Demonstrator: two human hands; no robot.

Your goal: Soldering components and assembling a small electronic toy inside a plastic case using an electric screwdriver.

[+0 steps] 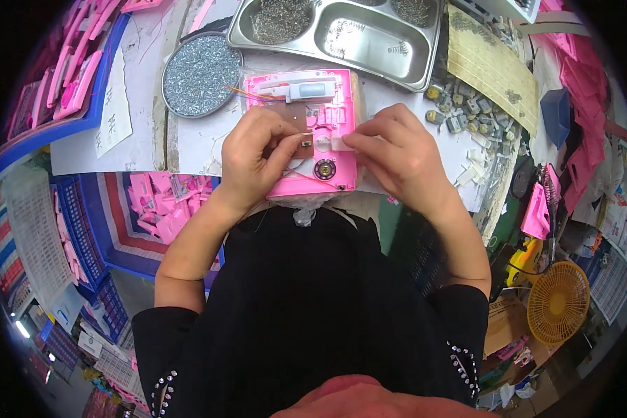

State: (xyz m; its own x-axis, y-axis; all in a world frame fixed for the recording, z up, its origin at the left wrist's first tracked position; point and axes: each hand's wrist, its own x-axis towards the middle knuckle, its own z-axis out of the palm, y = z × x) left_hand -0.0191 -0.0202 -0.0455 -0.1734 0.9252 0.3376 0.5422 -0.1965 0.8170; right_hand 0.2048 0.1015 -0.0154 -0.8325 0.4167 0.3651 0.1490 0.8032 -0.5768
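Note:
In front of me on the table lies a pink plastic housing (pixel 296 187). A white module with a grey window (pixel 312 90) is fitted near its far edge, and a round black speaker (pixel 324 168) near its close edge. My left hand (pixel 258 153) is closed at the brown circuit board (pixel 302 151), thumb and index finger pinching its edge beside a small metal component. Between the fingertips of my right hand (pixel 401 152) is a small white plastic piece (pixel 339 143), held over the right side of the housing. Thin coloured wires (pixel 244 92) stick out leftward.
Beyond the housing stands a metal compartment tray (pixel 313 50) with small springs. A round dish (pixel 200 75) of screws sits to its left. Small grey motors (pixel 458 120) and white plastic pieces (pixel 475 167) lie at right. A blue bin (pixel 111 216) holds pink parts.

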